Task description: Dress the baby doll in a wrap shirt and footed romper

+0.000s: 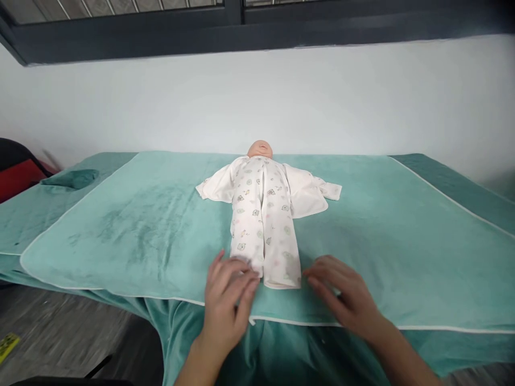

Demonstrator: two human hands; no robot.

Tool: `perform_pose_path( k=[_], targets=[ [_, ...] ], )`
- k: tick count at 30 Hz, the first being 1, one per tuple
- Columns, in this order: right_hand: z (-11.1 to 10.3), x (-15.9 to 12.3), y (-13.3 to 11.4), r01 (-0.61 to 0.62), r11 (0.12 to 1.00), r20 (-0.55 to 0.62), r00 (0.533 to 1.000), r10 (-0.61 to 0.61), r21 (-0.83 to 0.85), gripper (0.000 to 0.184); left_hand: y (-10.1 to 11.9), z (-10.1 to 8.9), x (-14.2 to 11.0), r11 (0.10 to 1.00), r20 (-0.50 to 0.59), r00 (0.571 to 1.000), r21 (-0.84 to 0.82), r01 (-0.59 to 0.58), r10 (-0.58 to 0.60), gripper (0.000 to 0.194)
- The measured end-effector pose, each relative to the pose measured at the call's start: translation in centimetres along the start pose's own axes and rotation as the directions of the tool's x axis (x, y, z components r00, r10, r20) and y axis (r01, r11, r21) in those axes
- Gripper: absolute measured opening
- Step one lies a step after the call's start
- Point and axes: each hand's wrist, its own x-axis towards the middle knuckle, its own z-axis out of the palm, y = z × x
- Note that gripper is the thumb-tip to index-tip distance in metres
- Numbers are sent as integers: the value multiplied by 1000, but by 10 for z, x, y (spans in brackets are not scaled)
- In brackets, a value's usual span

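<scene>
A baby doll (260, 148) lies on its back, its head toward the wall. A white long-sleeved top is spread at its sides, with a sleeve (330, 191) reaching out to the right. White printed baby trousers (277, 230) lie lengthwise over the doll's body, legs toward me. At the cuff of the left trouser leg, my left hand (228, 292) has its thumb and fingers closed on the fabric. My right hand (345, 292) is just beside the right cuff, fingers curved and thumb a little apart; whether its fingertips touch the cloth is unclear.
A light green mat (402, 257) with white piping covers the table over a darker green cloth (281, 346) that hangs down in front. Behind stands a white wall (257, 102) under a dark window frame (161, 35). A red and black object (20, 174) is at far left.
</scene>
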Motion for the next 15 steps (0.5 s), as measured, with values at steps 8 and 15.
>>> perform_pose_path(
  k=[8,15],
  targets=[
    [26,96,90,-19,890,42,998,43,-456,23,-115,38,56,824,142,949,543,163,-282,41],
    [48,120,107,11,912,71,997,20,-411,19,-137,69,107,914,137,960,361,183,-246,30]
  ],
)
